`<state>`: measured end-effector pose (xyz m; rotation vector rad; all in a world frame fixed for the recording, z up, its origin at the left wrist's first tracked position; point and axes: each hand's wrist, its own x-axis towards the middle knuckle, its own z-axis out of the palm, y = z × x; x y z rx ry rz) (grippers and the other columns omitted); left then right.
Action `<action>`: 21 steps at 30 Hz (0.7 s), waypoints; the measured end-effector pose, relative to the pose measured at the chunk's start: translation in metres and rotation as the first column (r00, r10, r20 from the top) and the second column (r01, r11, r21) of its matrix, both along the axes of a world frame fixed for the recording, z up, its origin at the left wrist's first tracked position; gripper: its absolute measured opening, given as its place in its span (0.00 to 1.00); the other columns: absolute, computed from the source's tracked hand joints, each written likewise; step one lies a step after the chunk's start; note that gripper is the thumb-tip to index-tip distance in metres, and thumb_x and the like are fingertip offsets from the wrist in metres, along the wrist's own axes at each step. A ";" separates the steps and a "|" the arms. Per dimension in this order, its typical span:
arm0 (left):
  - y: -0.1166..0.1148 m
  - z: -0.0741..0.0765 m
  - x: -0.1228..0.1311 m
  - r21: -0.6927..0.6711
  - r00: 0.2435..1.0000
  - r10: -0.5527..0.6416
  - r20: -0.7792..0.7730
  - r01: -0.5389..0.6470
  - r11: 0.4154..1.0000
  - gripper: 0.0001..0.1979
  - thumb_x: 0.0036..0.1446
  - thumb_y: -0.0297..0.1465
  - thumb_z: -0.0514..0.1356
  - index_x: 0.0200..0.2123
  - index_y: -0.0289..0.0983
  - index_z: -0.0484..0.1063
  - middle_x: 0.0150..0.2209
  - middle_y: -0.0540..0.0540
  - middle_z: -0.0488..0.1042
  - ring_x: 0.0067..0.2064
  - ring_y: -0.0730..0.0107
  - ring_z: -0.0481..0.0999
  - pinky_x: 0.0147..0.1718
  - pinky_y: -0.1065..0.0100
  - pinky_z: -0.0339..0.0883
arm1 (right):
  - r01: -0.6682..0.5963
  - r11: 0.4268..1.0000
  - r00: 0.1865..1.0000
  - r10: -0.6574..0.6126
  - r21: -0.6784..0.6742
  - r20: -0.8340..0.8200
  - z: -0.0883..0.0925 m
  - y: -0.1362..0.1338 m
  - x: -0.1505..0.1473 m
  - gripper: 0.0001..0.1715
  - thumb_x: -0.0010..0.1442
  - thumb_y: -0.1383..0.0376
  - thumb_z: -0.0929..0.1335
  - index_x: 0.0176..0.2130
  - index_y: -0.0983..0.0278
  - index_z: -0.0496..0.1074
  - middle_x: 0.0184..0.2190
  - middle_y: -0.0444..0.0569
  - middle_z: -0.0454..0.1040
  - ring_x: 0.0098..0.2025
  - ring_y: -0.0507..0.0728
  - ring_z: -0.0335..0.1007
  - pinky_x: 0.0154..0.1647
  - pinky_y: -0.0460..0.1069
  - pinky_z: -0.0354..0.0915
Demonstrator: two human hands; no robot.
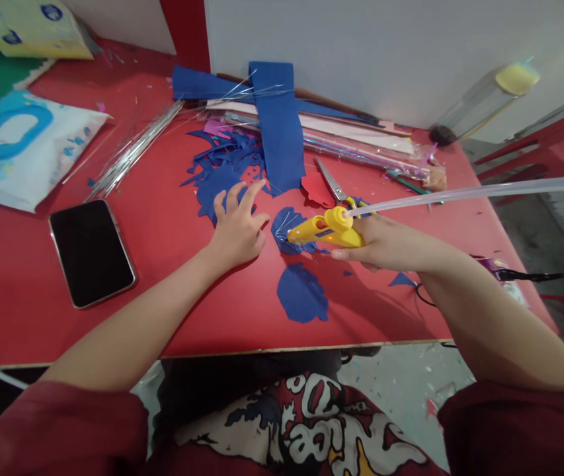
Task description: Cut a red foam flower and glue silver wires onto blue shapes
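Note:
My right hand (385,243) is wrapped round a yellow hot glue gun (328,228), with a long clear glue stick (460,196) sticking out of its back. The gun's nozzle points left, at a blue cut-out piece (284,218) with thin shiny strands fanned across it. Just left of that piece, my left hand (240,225) hovers or rests with fingers spread and curved, holding nothing. A second blue cut-out (302,294) lies nearer the table's front edge. Blue scraps (219,188) are heaped beyond my left hand. Scissors (334,182) lie by a red cut-out (317,190).
On the red table (232,311), a phone (92,252) lies at left, near a wipes packet (28,149) and a bundle of shiny wires (137,147). Blue strips (278,125) and wrapped sticks (361,155) lie along the back. A clear tube (480,102) stands at the right corner.

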<state>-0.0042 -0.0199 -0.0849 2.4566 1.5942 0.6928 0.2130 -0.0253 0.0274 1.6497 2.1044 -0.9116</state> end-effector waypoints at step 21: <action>0.001 -0.006 0.000 0.010 1.000 0.004 0.025 -0.004 1.000 0.15 0.48 0.27 0.53 0.39 0.37 0.74 0.63 0.42 0.52 0.62 0.43 0.48 0.55 0.42 0.39 | -0.024 0.999 1.000 0.025 -0.028 0.018 0.007 -0.009 0.010 0.19 0.56 0.53 0.61 0.37 0.65 0.66 0.17 0.43 0.61 0.20 0.52 0.56 0.26 0.50 0.54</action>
